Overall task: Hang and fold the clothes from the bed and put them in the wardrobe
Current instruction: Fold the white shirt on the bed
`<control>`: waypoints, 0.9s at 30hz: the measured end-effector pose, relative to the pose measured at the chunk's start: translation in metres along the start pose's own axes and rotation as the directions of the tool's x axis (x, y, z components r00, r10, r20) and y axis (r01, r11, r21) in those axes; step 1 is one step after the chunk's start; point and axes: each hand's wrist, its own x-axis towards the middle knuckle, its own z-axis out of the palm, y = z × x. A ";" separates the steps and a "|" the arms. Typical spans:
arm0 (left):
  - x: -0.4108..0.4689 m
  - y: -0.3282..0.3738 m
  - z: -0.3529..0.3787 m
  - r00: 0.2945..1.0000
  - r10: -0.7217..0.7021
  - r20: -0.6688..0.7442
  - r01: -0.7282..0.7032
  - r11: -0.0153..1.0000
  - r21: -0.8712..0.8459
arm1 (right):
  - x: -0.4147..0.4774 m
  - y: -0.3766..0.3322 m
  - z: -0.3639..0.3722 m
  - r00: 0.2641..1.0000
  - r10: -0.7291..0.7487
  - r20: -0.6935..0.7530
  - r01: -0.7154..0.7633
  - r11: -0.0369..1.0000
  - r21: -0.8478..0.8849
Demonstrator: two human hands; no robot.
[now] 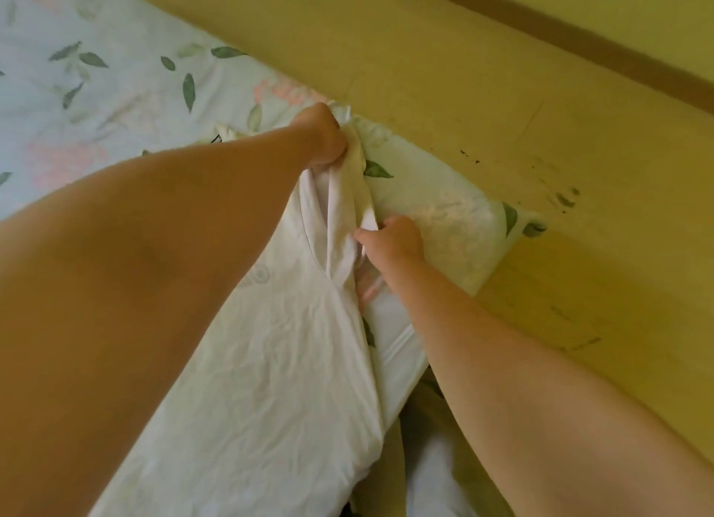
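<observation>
A white garment (270,354) lies stretched along the bed's near corner, creased, with a faint grey print near its upper part. My left hand (322,136) grips a bunched end of this garment at the far side, close to the bed edge. My right hand (394,238) pinches a fold of the same white garment lower down, thumb on the cloth. The bed (96,91) carries a pale sheet with green leaves and pink flowers. My left forearm hides much of the bed and part of the garment.
A yellow floor (541,149) runs along the bed's right side, with dark scuff marks. A brown skirting strip (579,41) crosses the top right. More white and olive cloth (425,458) lies bunched at the bottom between my arms.
</observation>
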 end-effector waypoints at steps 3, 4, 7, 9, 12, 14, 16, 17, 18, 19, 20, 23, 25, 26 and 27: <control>0.003 0.014 -0.005 0.998 -0.001 0.065 -0.001 1.000 0.028 | 0.001 0.006 -0.006 1.000 0.014 -0.018 -0.014 0.999 0.033; 0.005 0.020 -0.006 0.995 0.009 0.103 -0.009 1.000 0.000 | 0.000 0.007 -0.009 0.999 0.039 -0.008 -0.038 0.995 0.088; 0.004 0.043 -0.014 0.980 0.079 0.183 -0.058 0.991 -0.117 | -0.007 0.013 -0.022 0.989 0.147 -0.016 -0.130 0.919 0.372; 0.003 0.059 -0.016 0.962 0.164 0.218 -0.134 0.980 -0.144 | -0.014 0.021 -0.032 0.983 0.180 -0.046 -0.137 0.869 0.475; -0.007 0.078 -0.016 0.924 0.260 0.279 -0.215 0.960 -0.182 | -0.028 0.034 -0.035 0.978 0.209 -0.010 -0.160 0.776 0.610; -0.016 0.084 -0.012 0.907 0.304 0.292 -0.240 0.942 -0.236 | -0.035 0.040 -0.029 0.971 0.240 0.010 -0.174 0.674 0.717; -0.027 0.084 -0.003 0.894 0.339 0.294 -0.259 0.925 -0.278 | -0.038 0.046 -0.022 0.963 0.271 0.011 -0.177 0.597 0.783; -0.032 0.083 0.002 0.887 0.360 0.290 -0.281 0.918 -0.279 | -0.039 0.048 -0.019 0.959 0.285 0.006 -0.174 0.567 0.805; -0.037 0.082 0.008 0.881 0.380 0.282 -0.309 0.913 -0.267 | -0.040 0.051 -0.016 0.955 0.297 0.004 -0.171 0.537 0.826; -0.042 0.082 0.013 0.876 0.398 0.274 -0.335 0.909 -0.249 | -0.041 0.054 -0.013 0.950 0.311 0.006 -0.172 0.508 0.844; -0.046 0.081 0.018 0.872 0.409 0.267 -0.352 0.905 -0.237 | -0.042 0.056 -0.011 0.946 0.325 0.006 -0.174 0.491 0.854; -0.054 0.080 0.025 0.876 0.414 0.248 -0.373 0.907 -0.195 | -0.044 0.062 -0.005 0.942 0.334 -0.030 -0.153 0.506 0.849; -0.058 0.078 0.026 0.889 0.409 0.205 -0.375 0.908 -0.186 | -0.047 0.061 -0.002 0.945 0.320 -0.069 -0.119 0.534 0.837; -0.060 0.076 0.025 0.900 0.400 0.174 -0.365 0.909 -0.202 | -0.049 0.060 -0.001 0.946 0.309 -0.094 -0.098 0.553 0.828; -0.063 0.073 0.022 0.914 0.382 0.137 -0.346 0.910 -0.228 | -0.053 0.059 0.001 0.947 0.296 -0.123 -0.075 0.579 0.812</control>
